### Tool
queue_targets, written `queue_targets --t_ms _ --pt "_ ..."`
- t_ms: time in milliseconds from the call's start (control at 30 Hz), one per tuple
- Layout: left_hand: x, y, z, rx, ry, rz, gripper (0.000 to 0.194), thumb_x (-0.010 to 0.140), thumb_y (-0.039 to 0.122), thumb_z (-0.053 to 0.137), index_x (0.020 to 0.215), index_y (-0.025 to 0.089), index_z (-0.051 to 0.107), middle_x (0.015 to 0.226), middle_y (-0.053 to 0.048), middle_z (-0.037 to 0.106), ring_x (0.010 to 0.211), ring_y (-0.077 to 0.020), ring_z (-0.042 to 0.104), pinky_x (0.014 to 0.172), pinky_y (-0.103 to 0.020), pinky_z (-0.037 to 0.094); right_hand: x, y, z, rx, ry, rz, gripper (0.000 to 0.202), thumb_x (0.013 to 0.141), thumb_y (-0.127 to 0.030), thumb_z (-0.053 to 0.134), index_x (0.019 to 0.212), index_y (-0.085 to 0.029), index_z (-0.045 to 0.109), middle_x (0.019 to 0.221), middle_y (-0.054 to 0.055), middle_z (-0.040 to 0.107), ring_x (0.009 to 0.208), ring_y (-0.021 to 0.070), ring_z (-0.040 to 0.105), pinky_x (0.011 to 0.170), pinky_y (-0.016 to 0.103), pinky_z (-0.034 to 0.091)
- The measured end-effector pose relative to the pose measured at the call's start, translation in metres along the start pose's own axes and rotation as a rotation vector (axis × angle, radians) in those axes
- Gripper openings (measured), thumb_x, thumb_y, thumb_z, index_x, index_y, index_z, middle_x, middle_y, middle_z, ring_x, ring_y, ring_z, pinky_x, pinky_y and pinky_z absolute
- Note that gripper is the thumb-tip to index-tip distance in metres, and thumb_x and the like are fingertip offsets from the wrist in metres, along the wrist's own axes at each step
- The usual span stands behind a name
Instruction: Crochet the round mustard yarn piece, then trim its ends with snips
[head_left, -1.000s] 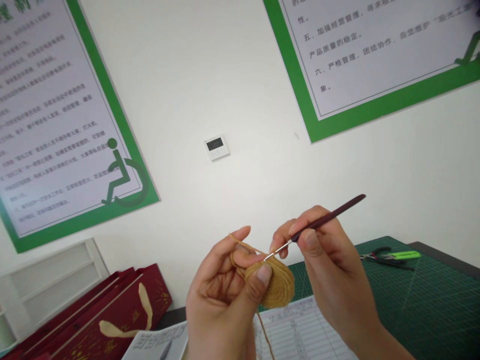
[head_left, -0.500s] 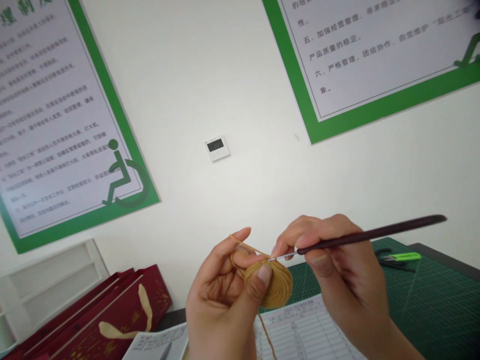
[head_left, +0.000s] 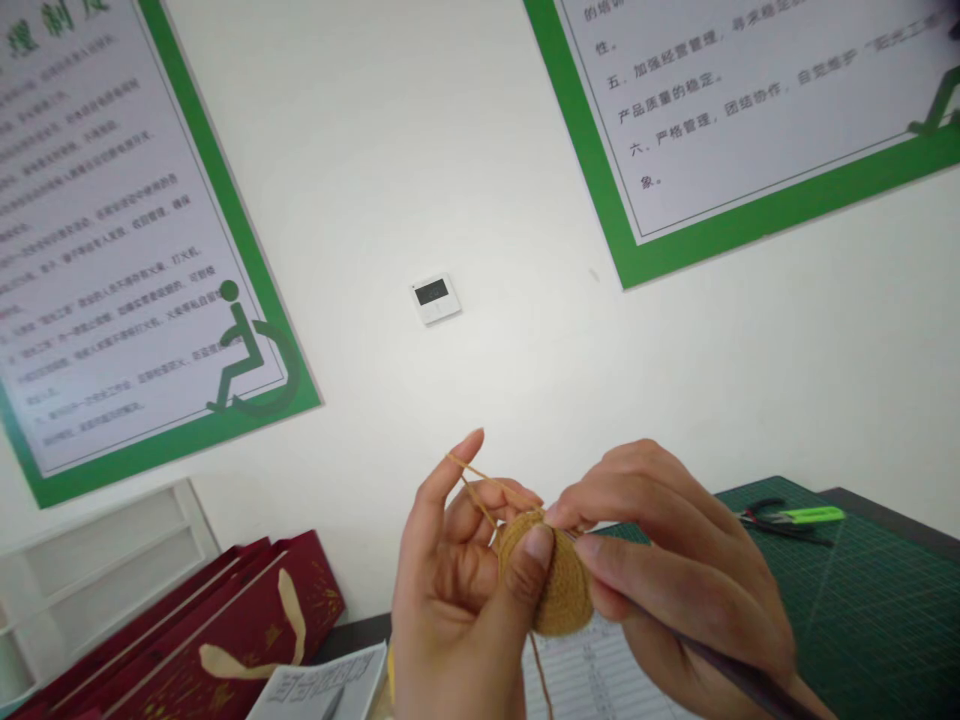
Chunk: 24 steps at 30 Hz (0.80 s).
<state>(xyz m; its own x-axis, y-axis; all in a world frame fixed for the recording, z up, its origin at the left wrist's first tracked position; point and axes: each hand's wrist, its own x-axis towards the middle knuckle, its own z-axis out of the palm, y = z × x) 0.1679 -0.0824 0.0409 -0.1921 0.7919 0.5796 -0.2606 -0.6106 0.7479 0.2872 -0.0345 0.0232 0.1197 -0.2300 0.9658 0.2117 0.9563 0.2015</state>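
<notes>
Between thumb and fingers my left hand [head_left: 469, 590] pinches a round mustard-yellow crochet piece [head_left: 568, 590]. A strand of yellow yarn [head_left: 495, 478] loops over the raised left index finger and runs to the top edge of the piece. Another yarn end hangs below it. My right hand [head_left: 682, 570] is closed around a crochet hook [head_left: 720, 662] with a dark handle, which slants down to the lower right. Its fingertips touch the piece's upper right edge. The hook's metal tip is hidden behind the fingers and the piece.
A green cutting mat [head_left: 862, 600] covers the table at right, with black-handled pliers [head_left: 772, 513] and a bright green tool [head_left: 816, 515] on it. Printed sheets [head_left: 592, 670] lie below my hands. Dark red gift bags [head_left: 307, 590] and a booklet [head_left: 319, 690] are at left.
The hook's handle has swung from pointing up right to pointing down right. My right hand has rolled over with it. My left hand and the crochet piece have shifted slightly right.
</notes>
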Motion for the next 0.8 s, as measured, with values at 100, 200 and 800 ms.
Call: queue_targets --t_ms 100,200,800 --pt "0.002 0.001 -0.003 -0.075 -0.039 -0.071 0.063 0.079 0.005 0.075 0.133 0.032 0.060 0.083 -0.001 0.067 0.078 -0.0135 0.059 0.070 -0.022 0.050 -0.001 0.002 0.003 0.039 0.025 -0.003 0.013 0.099 -0.014 0.051 0.100 -0.018 0.062 0.075 0.003 0.070 0.071 0.0166 0.065 0.067 0.036 0.053" --pt "0.004 0.001 -0.007 -0.138 -0.083 -0.154 0.067 0.078 0.004 0.076 0.135 0.034 0.058 0.085 -0.001 0.066 0.071 -0.0109 0.057 0.067 -0.022 0.048 -0.005 0.004 0.006 0.107 0.015 0.036 0.011 0.099 -0.015 0.053 0.099 -0.018 0.063 0.084 0.006 0.070 0.074 0.0164 0.063 0.067 0.035 0.053" --pt "-0.003 0.001 0.004 0.048 0.059 0.006 0.079 0.078 0.010 0.078 0.145 0.039 0.047 0.071 0.003 0.065 0.060 -0.0098 0.056 0.059 -0.018 0.049 -0.016 0.003 0.013 -0.161 0.052 0.048 0.022 0.081 -0.001 0.059 0.097 -0.016 0.059 0.078 0.004 0.065 0.070 0.0166 0.058 0.064 0.036 0.046"
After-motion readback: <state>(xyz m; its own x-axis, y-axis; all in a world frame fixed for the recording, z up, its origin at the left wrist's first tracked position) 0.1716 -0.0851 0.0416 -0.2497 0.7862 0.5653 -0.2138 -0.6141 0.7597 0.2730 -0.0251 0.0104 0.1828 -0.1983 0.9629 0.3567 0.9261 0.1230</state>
